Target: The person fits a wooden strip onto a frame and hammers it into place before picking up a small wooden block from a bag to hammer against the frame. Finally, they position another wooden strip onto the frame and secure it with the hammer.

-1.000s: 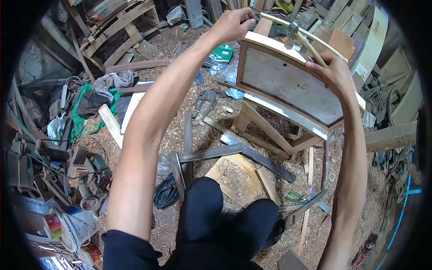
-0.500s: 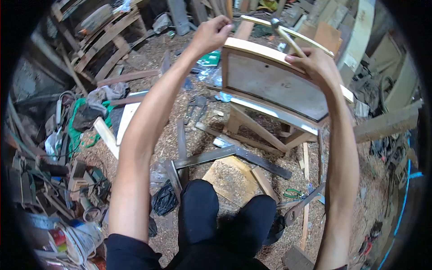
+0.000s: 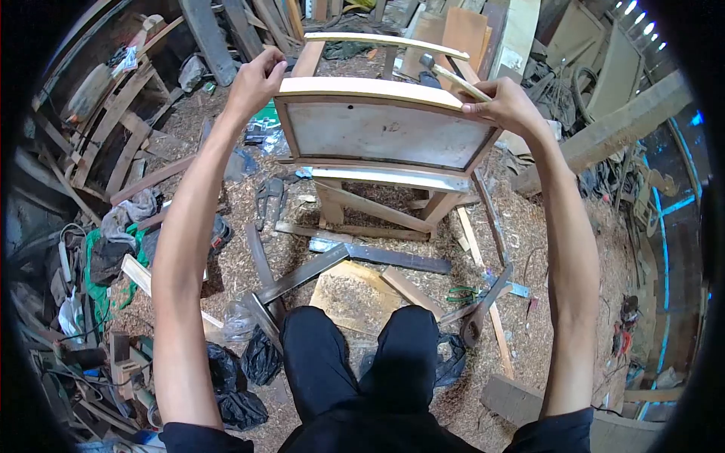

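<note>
A wooden frame with a pale, scuffed panel (image 3: 389, 134) stands tilted in front of me, a light strip (image 3: 370, 87) along its upper edge. At its upper left corner is my left hand (image 3: 257, 81), fingers curled closed; whatever they may hold is hidden. My right hand (image 3: 510, 109) is at the upper right corner, closed around the wooden handle of a hammer (image 3: 462, 81). The hammer's metal head points up and left, clear of the strip. Behind, a second light rail (image 3: 385, 43) runs across. Beneath the panel is a wooden stand (image 3: 377, 208) with a white top edge.
Sawdust and offcuts cover the floor. Around my knees lie a dark wooden piece (image 3: 302, 275), a handsaw (image 3: 479, 313), green-handled pliers (image 3: 462, 293) and black plastic bags (image 3: 260, 355). A thick beam (image 3: 612, 136) juts in at right; scrap wood (image 3: 121, 113) is stacked at left.
My view has swung right and levelled, so the frame and floor items appear farther left. Both hands stay by the frame's upper corners, and the hammer remains in my right hand.
</note>
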`<state>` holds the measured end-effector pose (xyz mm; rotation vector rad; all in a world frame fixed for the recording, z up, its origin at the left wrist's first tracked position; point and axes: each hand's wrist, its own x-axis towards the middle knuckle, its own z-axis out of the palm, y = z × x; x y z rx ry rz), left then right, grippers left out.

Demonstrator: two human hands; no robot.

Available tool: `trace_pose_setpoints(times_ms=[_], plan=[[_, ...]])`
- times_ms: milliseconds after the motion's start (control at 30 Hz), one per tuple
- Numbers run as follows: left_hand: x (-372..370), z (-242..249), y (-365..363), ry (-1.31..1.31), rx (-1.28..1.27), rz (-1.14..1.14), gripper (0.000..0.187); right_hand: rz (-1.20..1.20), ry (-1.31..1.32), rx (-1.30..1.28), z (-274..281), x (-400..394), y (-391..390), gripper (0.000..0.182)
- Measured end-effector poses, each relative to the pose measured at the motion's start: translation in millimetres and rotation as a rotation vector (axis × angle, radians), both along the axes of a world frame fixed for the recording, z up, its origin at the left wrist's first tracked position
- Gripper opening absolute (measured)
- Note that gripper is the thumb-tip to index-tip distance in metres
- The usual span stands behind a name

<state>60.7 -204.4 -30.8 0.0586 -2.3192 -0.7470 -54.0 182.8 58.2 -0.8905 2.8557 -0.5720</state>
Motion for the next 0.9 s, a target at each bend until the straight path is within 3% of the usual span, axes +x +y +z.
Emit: trace_pose_setpoints(times_ms=[67,133,300,400,467,533,600,900], plan=[[0,2,-1,-0.014,-0.024,-0.001,0.019,0.036,-0.054,-0.187,-13,-10,5,0.035],[2,1,-4,-0.047,0.026,0.012,0.02,0.066,-0.047,-0.194,-11,-5,2,0.034],[1,5,-3,-0.063,-0.066,0.013,0.019,0.015,-0.055,-0.153,-13,5,-2,0.04],[-3,0,-3,0.074,-0.115,-0.013,0.017,0.033,0.026,-0.084,-13,21,5,0.046],[-1,8,0,0.039,-0.104,-0.003,0.017,0.027,0.263,-0.086,-23,27,6,0.046],[2,12,5,0.002,-0.089,0.0,0.017,-0.044,0.307,-0.037,-26,29,-1,0.044],[3,14,8,-0.069,-0.027,0.014,0.016,-0.087,0.287,-0.029,-20,34,0,0.037],[7,13,28,-0.001,-0.042,0.021,0.015,-0.053,0.287,-0.058,-22,17,16,0.036]])
